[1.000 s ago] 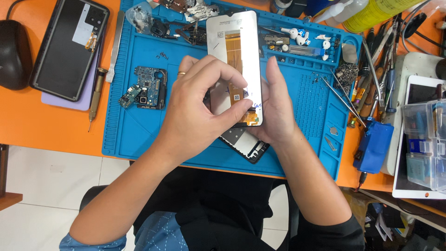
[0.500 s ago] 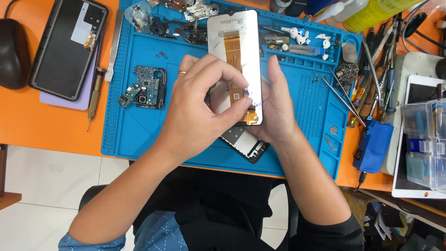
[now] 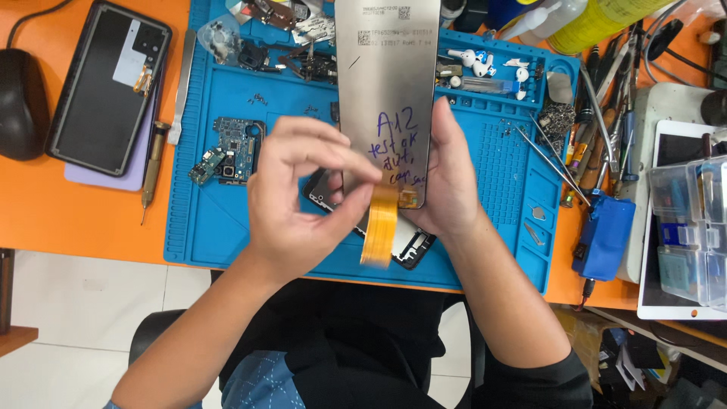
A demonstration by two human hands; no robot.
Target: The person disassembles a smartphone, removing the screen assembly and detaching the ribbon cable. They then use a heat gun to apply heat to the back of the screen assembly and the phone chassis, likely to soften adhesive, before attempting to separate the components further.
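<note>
Orange table point(image 3: 83, 220) fills the top of the view, with a blue work mat point(image 3: 227, 227) laid across its middle and clutter along the right edge: a white slab point(image 3: 681, 220) and clear plastic boxes point(image 3: 693, 227). Floor point(image 3: 91, 310) below is pale, glossy tile with thin grout lines; a dark chair edge point(image 3: 155, 333) shows near the bottom left, and a brown wooden piece point(image 3: 11, 333) at the far left. Lighting is even and bright, with soft shadows.

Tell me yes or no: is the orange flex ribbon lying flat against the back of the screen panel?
No. The orange flex ribbon hangs free below the screen panel, pinched by the left hand.
</note>
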